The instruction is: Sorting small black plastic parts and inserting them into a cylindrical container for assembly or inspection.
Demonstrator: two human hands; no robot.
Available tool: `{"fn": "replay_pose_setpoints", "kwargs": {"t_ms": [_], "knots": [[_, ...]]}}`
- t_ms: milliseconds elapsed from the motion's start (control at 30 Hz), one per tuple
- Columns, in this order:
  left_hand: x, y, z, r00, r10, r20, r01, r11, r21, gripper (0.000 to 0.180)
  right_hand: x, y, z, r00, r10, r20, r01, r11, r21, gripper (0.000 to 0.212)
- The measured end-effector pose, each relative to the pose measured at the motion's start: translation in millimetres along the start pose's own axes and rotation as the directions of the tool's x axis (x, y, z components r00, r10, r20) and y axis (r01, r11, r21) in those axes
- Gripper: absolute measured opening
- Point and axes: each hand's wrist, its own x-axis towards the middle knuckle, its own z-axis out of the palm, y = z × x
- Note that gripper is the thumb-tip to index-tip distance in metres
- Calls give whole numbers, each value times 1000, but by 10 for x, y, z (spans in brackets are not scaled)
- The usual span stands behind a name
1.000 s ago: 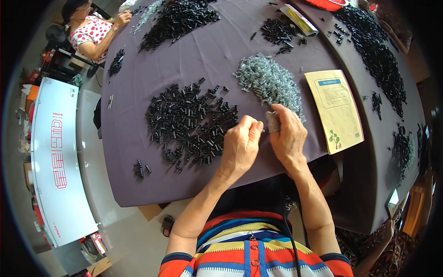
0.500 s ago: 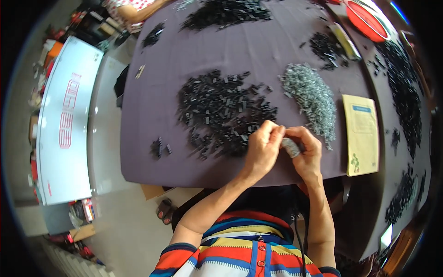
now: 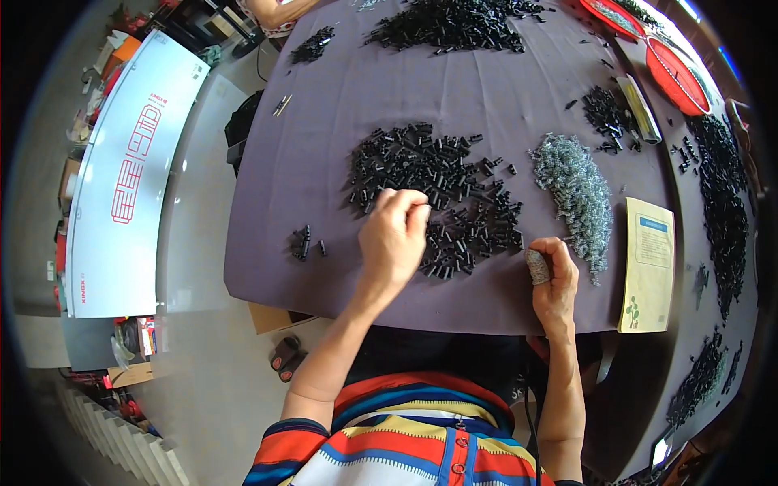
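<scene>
Over the near left part of a loose pile of small black tube-shaped pieces (image 3: 417,166), my left hand (image 3: 393,239) is closed, thumb against the fingertips. Whatever may lie in that pinch is too small to make out. My right hand (image 3: 557,283) is by the table's near edge, between the black pile and a heap of small clear pieces (image 3: 574,194). Its fingers are curled in toward the thumb, which wears a greyish wrap (image 3: 536,267). Any piece within them is hidden. A few black pieces (image 3: 304,243) lie apart on the left.
The purple-grey cloth (image 3: 300,174) covers the table. A yellow booklet (image 3: 648,267) lies right of the clear heap. More black pieces (image 3: 446,24) are heaped at the far side, near another person's arm (image 3: 279,10). Red baskets (image 3: 677,77) stand far right, on an adjoining table.
My hands were together in front of the clear heap. Now they are apart: the left has moved left over the black pile, the right stays near the edge. The whole view has shifted slightly.
</scene>
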Motion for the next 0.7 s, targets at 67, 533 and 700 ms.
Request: {"fn": "replay_pose_setpoints", "kwargs": {"t_ms": [67, 533, 700], "knots": [[56, -90, -48, 996, -54, 66, 52, 998, 36, 8, 11, -5, 3, 1000, -17, 5, 17, 1000, -15, 33], [241, -105, 27, 954, 31, 299, -85, 982, 171, 13, 11, -36, -26, 1000, -26, -12, 26, 1000, -10, 33], [165, 0, 20, 983, 72, 170, -74, 997, 6, 11, 16, -2, -8, 999, -53, -12, 53, 998, -15, 36]]}}
